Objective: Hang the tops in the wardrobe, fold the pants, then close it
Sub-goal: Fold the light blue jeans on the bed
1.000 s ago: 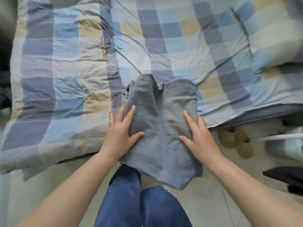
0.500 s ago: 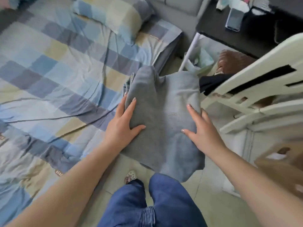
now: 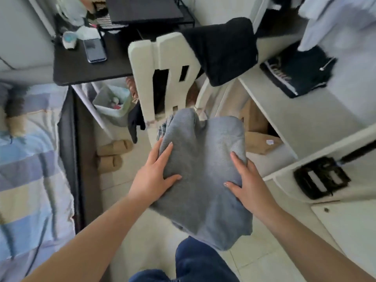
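Bed with the checked cover sat far left, slippers on the floor beside it. Dark tabletop above, phone on it. My left hand lay flat on the left side of the folded grey pants, fingers straight on top, thumb spread across the cloth. The pants were off any surface, carried between both hands in front of me, above my knees. My right hand pressed the right side the same way, fingers extended, thumb pointing inward. Hands were apart, the bundle between them. Behind the pants: white chair with a black garment draped over its back. Right of that, white wardrobe shelf, dark folded clothes on it.
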Demonstrator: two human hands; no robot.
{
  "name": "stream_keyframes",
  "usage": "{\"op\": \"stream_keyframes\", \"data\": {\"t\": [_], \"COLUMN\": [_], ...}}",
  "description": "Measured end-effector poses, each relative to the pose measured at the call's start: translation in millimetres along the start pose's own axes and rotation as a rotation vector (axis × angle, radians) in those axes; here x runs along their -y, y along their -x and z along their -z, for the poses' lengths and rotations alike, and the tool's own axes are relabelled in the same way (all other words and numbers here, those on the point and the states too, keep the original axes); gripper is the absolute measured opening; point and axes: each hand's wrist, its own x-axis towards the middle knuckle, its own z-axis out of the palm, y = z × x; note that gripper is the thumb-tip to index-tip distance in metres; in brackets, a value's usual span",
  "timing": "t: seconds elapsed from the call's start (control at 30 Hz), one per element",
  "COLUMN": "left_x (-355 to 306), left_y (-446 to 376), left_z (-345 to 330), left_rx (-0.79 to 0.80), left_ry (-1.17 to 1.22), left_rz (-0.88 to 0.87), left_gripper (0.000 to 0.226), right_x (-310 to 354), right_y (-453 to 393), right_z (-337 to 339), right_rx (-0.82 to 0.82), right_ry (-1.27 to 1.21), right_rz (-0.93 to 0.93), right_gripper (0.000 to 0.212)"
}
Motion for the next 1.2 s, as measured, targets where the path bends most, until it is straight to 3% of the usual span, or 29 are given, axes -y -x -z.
{"op": "stream_keyframes", "data": {"t": [0.23,0.47,0.8,0.93,1.2], "left_x": [-94,-139,-177,-216,-303], "left_y": [-87,-155,-345,-433,-523], "left_z": [-68,-113,-175,-213,-310], "left_rx": [0.146,0.276,0.481,0.561,0.61], "left_ry": [-0.033,-0.121,-0.157,-0.13,0.027], "left_rz": [-0.153,-0.266,-0.517,-0.639,-0.818], "left_gripper": [0.091,0.09,0.087,0.088,0.085], "right_x": [-85,-128,-173,-199,-287], "right_y": [-11,-35,-165,-219,-274], "right_z": [75,96,118,151,212], "right_rx": [-0.11,-0.205,-0.455,-0.57,-0.82], "right_ry": [-0.019,-0.08,-0.245,-0.189,0.095], "right_rz": [-0.159,-0.331,-0.684,-0.865,-1.018], "right_gripper": [0.082,0.078,0.072,0.072,0.07]}}
